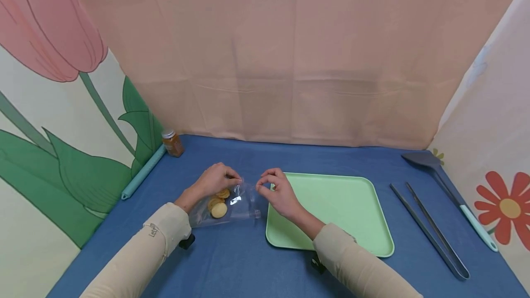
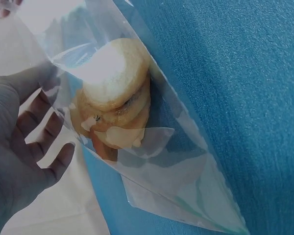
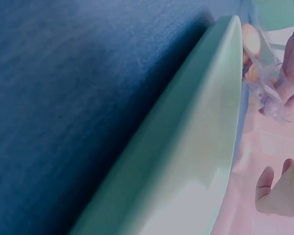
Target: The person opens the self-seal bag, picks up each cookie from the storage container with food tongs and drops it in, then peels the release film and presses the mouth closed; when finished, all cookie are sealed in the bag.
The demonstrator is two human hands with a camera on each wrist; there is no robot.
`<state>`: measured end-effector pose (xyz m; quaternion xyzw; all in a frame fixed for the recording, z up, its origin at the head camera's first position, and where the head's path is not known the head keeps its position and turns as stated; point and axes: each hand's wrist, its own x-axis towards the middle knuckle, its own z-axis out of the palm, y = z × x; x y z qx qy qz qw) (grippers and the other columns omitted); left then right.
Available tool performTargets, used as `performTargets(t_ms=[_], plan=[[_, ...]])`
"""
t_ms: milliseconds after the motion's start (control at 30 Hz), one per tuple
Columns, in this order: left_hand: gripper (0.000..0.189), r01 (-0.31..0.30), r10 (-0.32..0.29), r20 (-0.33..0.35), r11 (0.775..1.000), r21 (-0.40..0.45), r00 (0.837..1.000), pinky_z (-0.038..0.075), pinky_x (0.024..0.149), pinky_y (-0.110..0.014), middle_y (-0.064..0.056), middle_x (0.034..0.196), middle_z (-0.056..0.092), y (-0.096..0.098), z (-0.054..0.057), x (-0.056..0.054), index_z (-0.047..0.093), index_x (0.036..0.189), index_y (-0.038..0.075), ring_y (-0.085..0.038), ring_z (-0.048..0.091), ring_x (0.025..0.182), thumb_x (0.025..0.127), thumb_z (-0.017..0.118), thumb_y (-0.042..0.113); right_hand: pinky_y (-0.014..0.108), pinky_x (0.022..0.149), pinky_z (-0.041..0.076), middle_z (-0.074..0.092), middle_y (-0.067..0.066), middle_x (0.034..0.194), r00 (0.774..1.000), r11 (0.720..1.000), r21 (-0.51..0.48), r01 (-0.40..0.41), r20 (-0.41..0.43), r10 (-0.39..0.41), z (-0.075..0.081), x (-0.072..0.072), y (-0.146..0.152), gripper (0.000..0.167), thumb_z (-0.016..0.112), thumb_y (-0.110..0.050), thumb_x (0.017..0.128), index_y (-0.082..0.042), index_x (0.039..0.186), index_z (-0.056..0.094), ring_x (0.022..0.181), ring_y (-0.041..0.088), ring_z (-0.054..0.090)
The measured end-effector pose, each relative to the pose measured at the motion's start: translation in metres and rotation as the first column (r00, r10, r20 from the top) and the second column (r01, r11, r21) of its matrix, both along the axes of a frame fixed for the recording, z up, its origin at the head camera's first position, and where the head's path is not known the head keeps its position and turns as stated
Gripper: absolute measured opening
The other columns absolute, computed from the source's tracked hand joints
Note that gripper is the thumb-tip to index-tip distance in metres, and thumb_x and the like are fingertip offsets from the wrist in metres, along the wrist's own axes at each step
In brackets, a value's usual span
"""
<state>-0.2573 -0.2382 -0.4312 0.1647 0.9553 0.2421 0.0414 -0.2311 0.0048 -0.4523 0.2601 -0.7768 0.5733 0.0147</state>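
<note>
A clear plastic bag (image 1: 244,203) holds several round, golden, biscuit-like pieces (image 1: 218,209), stacked together in the left wrist view (image 2: 115,78). My left hand (image 1: 217,179) pinches the bag's upper edge between thumb and forefinger; its other fingers hang loosely curled in the left wrist view (image 2: 24,132). At the bag's right end my right hand (image 1: 281,194) is raised over the left edge of a light green tray (image 1: 331,210). Its fingers are loosely bent and apart from the bag in the right wrist view (image 3: 284,191), with nothing seen between them.
Right of the tray lie metal tongs (image 1: 430,233) and a dark spatula (image 1: 449,187) with a pale handle. A small jar (image 1: 172,143) with amber contents stands at the back left, beside a teal roll (image 1: 144,172). Blue cloth (image 1: 232,261) covers the table.
</note>
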Motion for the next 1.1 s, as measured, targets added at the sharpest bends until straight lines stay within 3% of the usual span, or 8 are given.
performTargets(t_ms=[233,433,667,867,1100], plan=[[0.017,0.006,-0.006,-0.003,1.0,0.004,1.0,0.045,0.057,-0.028,0.004,0.091,0.078,-0.001,0.0,-0.001,0.082,0.102,0.018,-0.008,0.06,0.062,0.096,0.069,0.028,0.032,0.076,0.036,0.053,0.012,0.119,0.999,1.0,-0.024,-0.018,0.044,0.019,0.007,0.002,-0.003,0.01,0.065,-0.005,0.094,-0.006,0.09,0.074,0.111,0.023,0.047],[0.02,-0.003,0.003,0.005,1.0,0.014,1.0,0.048,0.062,-0.029,0.004,0.094,0.078,-0.002,0.002,0.0,0.081,0.105,0.015,-0.006,0.062,0.068,0.096,0.069,0.028,0.029,0.075,0.039,0.053,0.011,0.121,0.998,0.999,-0.024,-0.029,0.063,0.03,0.003,0.0,-0.002,0.01,0.065,-0.007,0.094,-0.005,0.091,0.074,0.113,0.022,0.046],[0.018,0.007,-0.007,-0.002,1.0,0.021,1.0,0.045,0.059,-0.029,0.005,0.091,0.077,-0.004,0.001,0.001,0.081,0.104,0.017,-0.01,0.06,0.063,0.097,0.068,0.027,0.031,0.078,0.043,0.051,0.009,0.122,0.993,0.998,-0.038,-0.047,0.103,0.051,0.005,0.005,0.0,0.011,0.064,-0.009,0.096,-0.004,0.093,0.073,0.113,0.021,0.047],[0.016,-0.008,0.008,0.009,1.0,0.022,1.0,0.043,0.055,-0.029,0.004,0.091,0.077,-0.005,0.001,0.001,0.081,0.103,0.019,-0.011,0.056,0.057,0.096,0.069,0.028,0.032,0.082,0.044,0.053,0.008,0.123,0.99,0.998,-0.047,-0.036,0.136,0.042,0.011,0.011,0.003,0.01,0.067,-0.012,0.095,-0.006,0.095,0.075,0.115,0.019,0.048],[0.016,-0.021,0.021,0.01,0.999,0.027,1.0,0.045,0.057,-0.029,0.004,0.096,0.077,-0.007,0.0,-0.001,0.081,0.103,0.021,-0.008,0.059,0.065,0.096,0.069,0.029,0.032,0.082,0.046,0.057,0.004,0.117,0.987,0.997,-0.073,-0.029,0.154,0.04,0.02,0.018,0.009,0.009,0.066,-0.013,0.096,-0.013,0.093,0.075,0.113,0.017,0.051]])
